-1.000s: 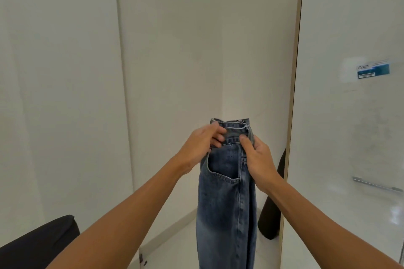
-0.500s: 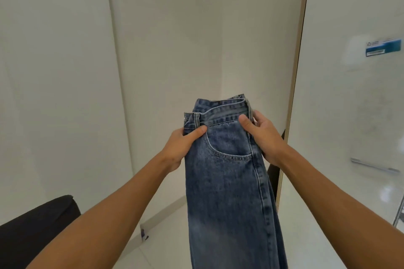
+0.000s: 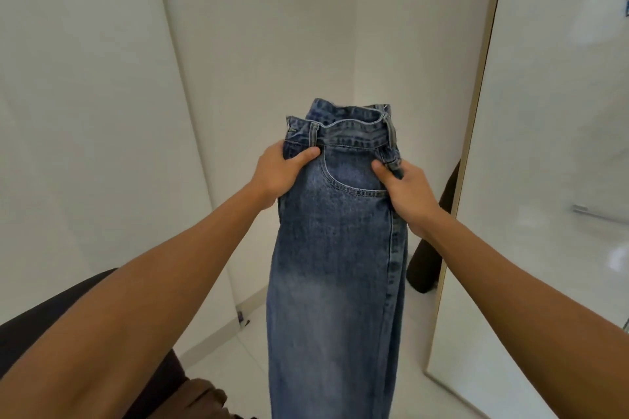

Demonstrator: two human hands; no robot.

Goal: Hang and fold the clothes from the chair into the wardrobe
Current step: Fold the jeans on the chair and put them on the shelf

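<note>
Fingers of the left hand (image 3: pixel 277 173) and right hand (image 3: pixel 410 196) are curled around the side edges of the jeans (image 3: pixel 335 248), thumbs pressed on the front just below the waistband. Blue denim, faded paler lower down, folded lengthwise with one curved pocket showing. They hang in the air before a white wall (image 3: pixel 265 27), waistband up, long axis vertical, legs running out of view below.
</note>
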